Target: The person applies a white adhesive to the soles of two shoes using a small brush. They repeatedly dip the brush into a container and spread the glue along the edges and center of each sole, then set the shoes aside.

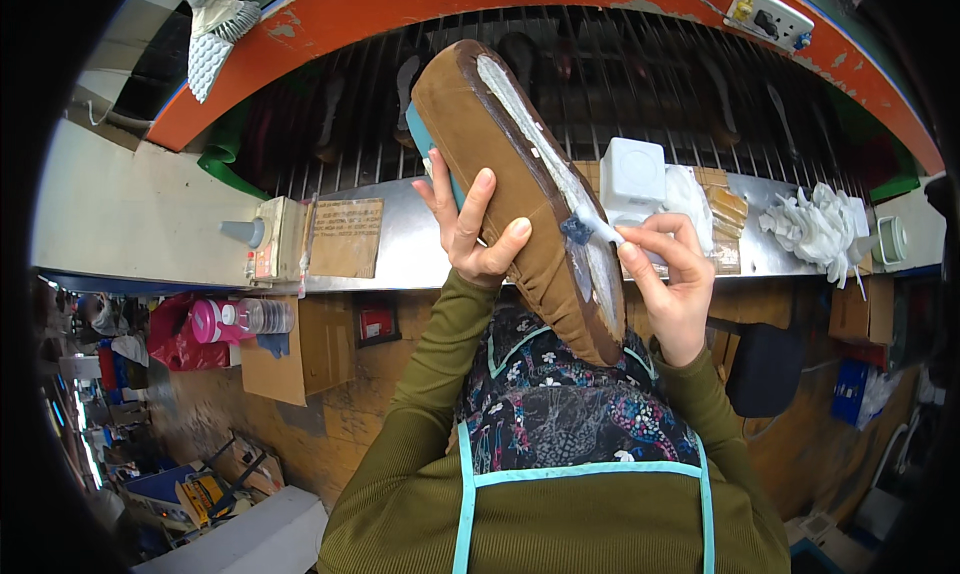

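My left hand (pixel 470 224) grips a brown suede shoe upper (pixel 500 154), held sole-side up and tilted, toe toward me. A streak of white glue runs along its bottom edge. My right hand (pixel 672 274) holds a small white-handled brush (pixel 592 226), its dark bristle tip touching the glued strip near the toe end. A teal last or lining shows at the shoe's left edge.
A metal ledge (pixel 400 244) runs across in front, with a white square container (pixel 632 174), crumpled white rags (pixel 815 226), a cardboard piece (pixel 345 236) and a small grey-tipped bottle (pixel 245 232). Behind it stands a wire rack with dark soles under an orange arch (pixel 400 4). A pink bottle (pixel 215 321) lies lower left.
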Motion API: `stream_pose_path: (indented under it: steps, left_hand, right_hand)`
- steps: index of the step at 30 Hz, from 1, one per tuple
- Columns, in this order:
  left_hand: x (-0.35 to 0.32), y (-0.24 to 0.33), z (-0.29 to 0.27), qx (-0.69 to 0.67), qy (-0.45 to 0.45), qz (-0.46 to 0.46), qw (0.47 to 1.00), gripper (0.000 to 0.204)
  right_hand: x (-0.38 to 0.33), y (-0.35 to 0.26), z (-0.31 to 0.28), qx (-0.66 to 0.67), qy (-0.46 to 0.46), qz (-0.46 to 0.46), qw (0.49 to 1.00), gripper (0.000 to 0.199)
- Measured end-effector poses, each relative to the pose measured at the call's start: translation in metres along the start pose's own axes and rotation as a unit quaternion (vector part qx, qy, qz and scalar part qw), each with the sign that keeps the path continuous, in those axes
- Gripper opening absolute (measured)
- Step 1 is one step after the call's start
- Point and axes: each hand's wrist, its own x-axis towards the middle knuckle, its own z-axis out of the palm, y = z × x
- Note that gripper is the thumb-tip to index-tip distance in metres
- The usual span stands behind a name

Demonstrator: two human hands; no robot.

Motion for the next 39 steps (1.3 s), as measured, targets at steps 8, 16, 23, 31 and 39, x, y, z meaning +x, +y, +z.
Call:
stream_pose_path:
  steps: [8,16,23,31,39]
  left_hand:
    - [0.002,-0.006,-0.005,0.008,-0.007,0.012,1.0,0.029]
    - [0.001,-0.014,-0.003,0.029,-0.01,0.043,0.999,0.033]
    - [0.001,-0.013,0.004,0.019,-0.001,0.027,0.999,0.032]
    - [0.001,-0.016,0.009,0.021,-0.002,-0.007,1.0,0.032]
    - [0.001,-0.014,0.011,0.017,-0.011,-0.02,1.0,0.036]
  right_hand:
    - [0.03,-0.004,0.005,-0.042,0.006,-0.09,0.995,0.017]
    - [0.04,0.006,-0.011,-0.03,-0.094,-0.127,0.987,0.016]
    - [0.036,0.013,-0.014,0.014,-0.088,-0.074,0.993,0.016]
    - [0.025,0.012,-0.029,0.07,-0.166,0.002,0.984,0.017]
    - [0.005,0.004,-0.02,0.075,-0.083,0.061,0.992,0.015]
